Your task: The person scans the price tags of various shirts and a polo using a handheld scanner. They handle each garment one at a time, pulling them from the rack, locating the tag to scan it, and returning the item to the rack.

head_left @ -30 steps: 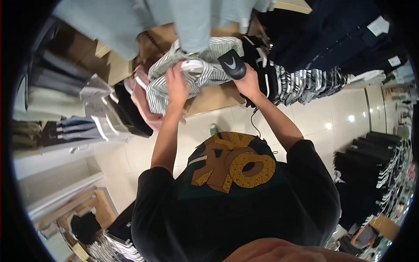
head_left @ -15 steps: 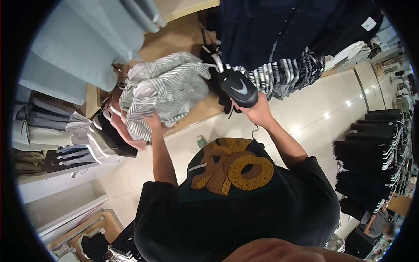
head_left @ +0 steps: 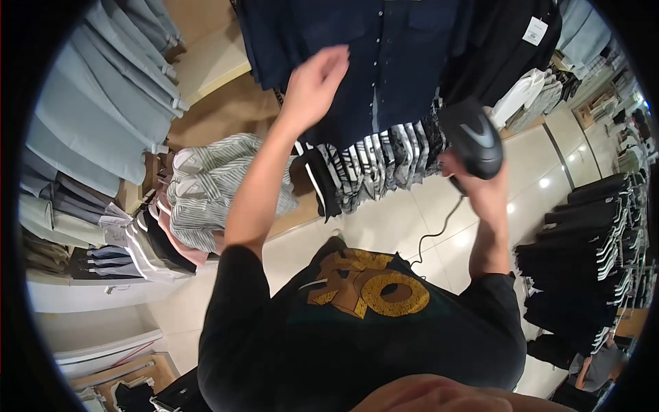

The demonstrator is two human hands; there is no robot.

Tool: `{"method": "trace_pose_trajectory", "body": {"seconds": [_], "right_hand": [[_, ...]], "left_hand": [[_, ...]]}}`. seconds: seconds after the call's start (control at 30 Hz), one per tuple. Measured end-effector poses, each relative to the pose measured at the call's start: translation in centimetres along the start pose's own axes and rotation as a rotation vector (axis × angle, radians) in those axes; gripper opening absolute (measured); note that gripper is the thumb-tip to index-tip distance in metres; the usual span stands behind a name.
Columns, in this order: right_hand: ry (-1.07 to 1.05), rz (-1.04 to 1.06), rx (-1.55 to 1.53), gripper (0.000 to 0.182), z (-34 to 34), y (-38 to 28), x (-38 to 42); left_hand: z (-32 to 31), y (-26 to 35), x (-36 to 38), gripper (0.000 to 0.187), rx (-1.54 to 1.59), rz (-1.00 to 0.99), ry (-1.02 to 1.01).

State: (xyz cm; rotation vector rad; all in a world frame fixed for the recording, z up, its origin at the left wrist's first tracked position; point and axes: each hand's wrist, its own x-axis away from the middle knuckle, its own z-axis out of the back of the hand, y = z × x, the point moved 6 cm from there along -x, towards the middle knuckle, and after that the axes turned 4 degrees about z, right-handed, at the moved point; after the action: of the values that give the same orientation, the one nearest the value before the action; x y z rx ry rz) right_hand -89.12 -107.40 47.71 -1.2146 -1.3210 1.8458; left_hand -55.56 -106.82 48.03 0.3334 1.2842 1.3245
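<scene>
My left hand (head_left: pixel 317 88) is raised in front of a hanging navy button-up shirt (head_left: pixel 405 65). It holds nothing; its fingers are loosely bent with a gap at the thumb, a little blurred. In my right hand (head_left: pixel 480 187) is a black handheld barcode scanner (head_left: pixel 473 141), gripped by its handle, with a dark cord (head_left: pixel 439 233) trailing down toward my shirt. The scanner sits over the right end of a row of black-and-white patterned shirts (head_left: pixel 377 161). Striped grey-and-white shirts (head_left: pixel 220 178) hang left of these, below my left forearm.
Light blue garments (head_left: pixel 103 103) hang at upper left, above folded clothes (head_left: pixel 62 213) on a shelf. A black garment with a white tag (head_left: pixel 535 31) hangs at upper right. Racks of dark clothes (head_left: pixel 570 240) line the right side, with another person (head_left: pixel 600 367) at lower right.
My left hand has left the striped shirts and moved up to the right, before the navy shirt. My right hand has carried the scanner rightward. The view has shifted too.
</scene>
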Motion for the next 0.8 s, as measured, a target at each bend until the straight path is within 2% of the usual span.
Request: {"method": "trace_pose_trajectory", "body": {"seconds": [0.07, 0.13, 0.2, 0.23, 0.33, 0.4, 0.5, 0.6, 0.67, 0.73, 0.77, 0.8], "right_hand": [[0.077, 0.086, -0.007, 0.031, 2.5, -3.2, -1.2], [0.096, 0.172, -0.06, 0.038, 4.3, -5.0, -2.4], [0.155, 0.18, -0.059, 0.039, 5.4, -6.6, -4.1], [0.166, 0.175, -0.055, 0.038, 5.7, -7.0, -5.6], [0.214, 0.248, -0.077, 0.028, 5.8, -8.2, -10.1], [0.181, 0.308, -0.096, 0.025, 5.0, -9.2, -12.2], [0.127, 0.305, -0.103, 0.024, 4.5, -8.8, -14.2], [0.093, 0.264, -0.099, 0.024, 4.7, -7.1, -15.6], [0.077, 0.246, -0.128, 0.023, 4.7, -6.3, -17.3], [0.082, 0.246, -0.097, 0.024, 4.3, -6.3, -19.3], [0.061, 0.281, -0.142, 0.024, 4.2, -6.0, -20.4], [0.038, 0.291, -0.142, 0.024, 4.0, -5.8, -21.0]], "left_hand": [[-1.6, 3.1, -6.4, 0.051, -0.096, -0.085, 0.119], [-3.2, 4.0, -11.6, 0.06, -0.183, -0.064, 0.283], [-4.5, 7.5, -13.4, 0.087, -0.27, -0.033, 0.599], [-5.7, 7.9, -14.8, 0.114, -0.289, -0.105, 0.67], [-10.6, 10.2, -16.1, 0.119, -0.338, -0.246, 0.861], [-12.1, 10.4, -18.5, 0.112, -0.391, -0.252, 0.905], [-11.3, 9.7, -20.7, 0.084, -0.565, -0.311, 0.987], [-9.3, 9.4, -19.3, 0.074, -0.517, -0.325, 0.904], [-9.8, 9.0, -18.8, 0.081, -0.6, -0.321, 0.912], [-12.4, 9.4, -18.9, 0.095, -0.838, -0.36, 0.881], [-13.5, 8.6, -19.9, 0.105, -0.844, -0.301, 0.785], [-14.1, 8.2, -20.6, 0.094, -0.937, -0.232, 0.809]]}}
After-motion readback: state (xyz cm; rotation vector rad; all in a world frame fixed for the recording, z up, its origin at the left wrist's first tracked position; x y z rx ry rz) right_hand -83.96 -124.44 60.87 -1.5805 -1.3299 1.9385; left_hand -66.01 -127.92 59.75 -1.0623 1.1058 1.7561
